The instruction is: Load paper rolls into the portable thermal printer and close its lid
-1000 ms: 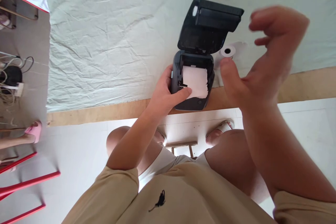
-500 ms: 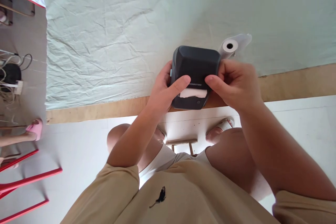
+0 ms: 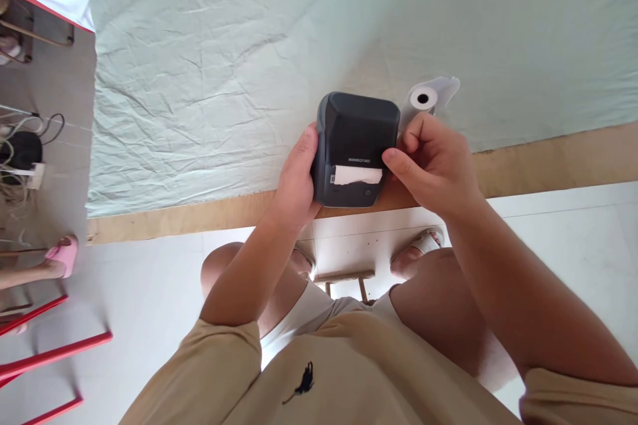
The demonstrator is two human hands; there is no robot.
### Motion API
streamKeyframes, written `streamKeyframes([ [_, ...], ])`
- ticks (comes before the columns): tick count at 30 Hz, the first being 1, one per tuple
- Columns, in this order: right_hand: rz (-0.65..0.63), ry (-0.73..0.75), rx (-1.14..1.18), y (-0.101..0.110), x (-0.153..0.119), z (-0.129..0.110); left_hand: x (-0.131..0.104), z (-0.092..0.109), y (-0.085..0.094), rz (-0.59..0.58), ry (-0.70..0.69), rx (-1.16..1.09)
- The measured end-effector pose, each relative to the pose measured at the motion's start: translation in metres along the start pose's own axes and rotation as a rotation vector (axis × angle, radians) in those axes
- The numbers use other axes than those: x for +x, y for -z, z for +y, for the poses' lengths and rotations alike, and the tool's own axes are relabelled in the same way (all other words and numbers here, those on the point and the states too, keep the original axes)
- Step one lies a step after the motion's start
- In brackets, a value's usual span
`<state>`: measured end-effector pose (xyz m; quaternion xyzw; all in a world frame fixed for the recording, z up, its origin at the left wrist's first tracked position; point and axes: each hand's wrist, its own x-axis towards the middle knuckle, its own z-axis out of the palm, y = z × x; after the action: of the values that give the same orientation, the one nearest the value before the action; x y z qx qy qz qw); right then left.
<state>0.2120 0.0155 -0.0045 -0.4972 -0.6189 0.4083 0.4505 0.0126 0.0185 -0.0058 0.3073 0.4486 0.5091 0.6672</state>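
A dark label printer (image 3: 356, 126) with a lid and a small round button is at the table's front edge. A strip of white paper (image 3: 357, 175) with a ragged lower edge shows in its front slot. My left hand (image 3: 298, 176) is closed around the printer's left side, its fingers mostly hidden behind it. My right hand (image 3: 436, 159) is at the right edge, thumb tip against the casing and fingers curled; what the fingertips touch is hidden. Just beyond that hand, a white paper roll (image 3: 423, 99) with a dark core stands on the table, its loose end trailing right.
A pale green cloth (image 3: 224, 80) with creases covers the table, leaving a wooden front edge (image 3: 189, 215) bare. Red metal legs (image 3: 60, 353), cables (image 3: 17, 169) and another person's foot in a pink slipper (image 3: 64, 256) are on the floor at left.
My left thumb has moved off the printer's top to its left side. The printer has shifted slightly left in view, and more of its front and paper strip shows.
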Motion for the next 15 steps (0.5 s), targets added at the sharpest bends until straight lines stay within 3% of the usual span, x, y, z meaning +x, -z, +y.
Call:
streamKeyframes([
  [4, -0.070, -0.033, 0.068, 0.002, 0.000, -0.002, 0.001, -0.003, 0.004, 0.124, 0.030, -0.031],
  [6, -0.067, -0.012, 0.073, 0.004, 0.001, -0.003, 0.001, -0.002, 0.005, 0.129, -0.004, -0.025],
  [12, 0.024, 0.193, -0.085, 0.009, 0.001, -0.006, 0.002, 0.003, 0.001, -0.015, 0.035, -0.041],
  [15, 0.192, 0.296, -0.043, 0.004, 0.002, -0.015, 0.002, 0.003, 0.000, -0.111, 0.026, 0.018],
])
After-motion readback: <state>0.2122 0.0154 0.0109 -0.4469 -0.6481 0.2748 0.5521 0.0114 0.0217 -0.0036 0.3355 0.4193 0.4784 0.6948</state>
